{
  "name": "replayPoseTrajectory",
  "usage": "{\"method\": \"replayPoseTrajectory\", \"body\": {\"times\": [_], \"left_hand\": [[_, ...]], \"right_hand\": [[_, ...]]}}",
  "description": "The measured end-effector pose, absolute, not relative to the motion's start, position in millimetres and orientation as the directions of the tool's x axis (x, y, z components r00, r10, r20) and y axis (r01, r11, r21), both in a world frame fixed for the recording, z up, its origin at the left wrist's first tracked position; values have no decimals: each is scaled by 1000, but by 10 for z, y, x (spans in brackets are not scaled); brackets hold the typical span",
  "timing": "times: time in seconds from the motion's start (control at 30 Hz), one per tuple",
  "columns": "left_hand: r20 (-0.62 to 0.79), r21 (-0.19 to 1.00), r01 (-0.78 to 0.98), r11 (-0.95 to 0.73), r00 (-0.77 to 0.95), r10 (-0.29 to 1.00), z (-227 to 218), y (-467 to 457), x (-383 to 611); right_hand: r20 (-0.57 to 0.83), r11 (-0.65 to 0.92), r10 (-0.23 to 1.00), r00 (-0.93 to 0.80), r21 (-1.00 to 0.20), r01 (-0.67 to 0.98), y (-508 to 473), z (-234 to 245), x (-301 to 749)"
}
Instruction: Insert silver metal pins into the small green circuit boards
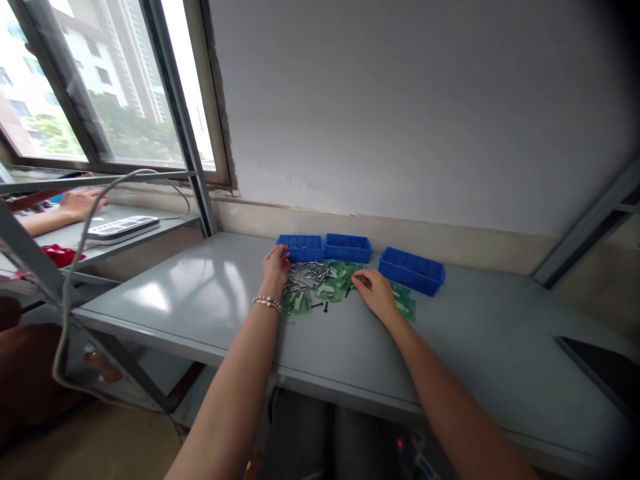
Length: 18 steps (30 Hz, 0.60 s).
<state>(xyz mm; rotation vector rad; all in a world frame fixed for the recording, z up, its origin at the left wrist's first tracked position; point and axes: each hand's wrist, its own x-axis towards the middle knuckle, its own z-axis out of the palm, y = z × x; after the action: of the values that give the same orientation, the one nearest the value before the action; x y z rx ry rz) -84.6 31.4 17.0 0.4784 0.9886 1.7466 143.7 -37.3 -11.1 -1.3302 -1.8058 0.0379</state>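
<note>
A heap of silver screws (306, 275) lies on the grey table (475, 333), mixed with small green circuit boards (340, 280) and a few black screws (325, 307). My left hand (276, 263), with a bead bracelet on the wrist, rests at the heap's left edge beside the left blue bin (301, 247); its fingers curl together on something I cannot make out. My right hand (375, 292) lies on the green boards, fingers bent and pinched at a green piece. Two more blue bins, the middle one (349, 247) and the right one (411, 270), stand behind the heap.
The grey wall runs close behind the bins. At the left, another person's hand (80, 203) rests on a neighbouring bench by a white power strip (123, 228), whose cable (70, 280) hangs down. A dark flat object (600, 367) lies at the table's right edge.
</note>
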Motion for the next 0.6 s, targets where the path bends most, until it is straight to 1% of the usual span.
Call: {"method": "replayPoseTrajectory", "body": {"times": [0.17,0.33,0.47,0.6], "left_hand": [[-141,781,-609,-141,-392,909,111,352,-826],[-104,796,-590,-136,-355,929,78,386,-818],[-65,833,-537,-129,-327,943,44,418,-828],[-20,896,-423,-130,-332,943,12,436,-825]], "right_hand": [[595,419,802,-61,-487,767,-379,-103,1435],[583,409,810,-62,-486,773,-379,-99,1439],[580,404,812,-61,-484,776,-380,-99,1440],[576,398,815,-57,-486,778,-380,-99,1437]]}}
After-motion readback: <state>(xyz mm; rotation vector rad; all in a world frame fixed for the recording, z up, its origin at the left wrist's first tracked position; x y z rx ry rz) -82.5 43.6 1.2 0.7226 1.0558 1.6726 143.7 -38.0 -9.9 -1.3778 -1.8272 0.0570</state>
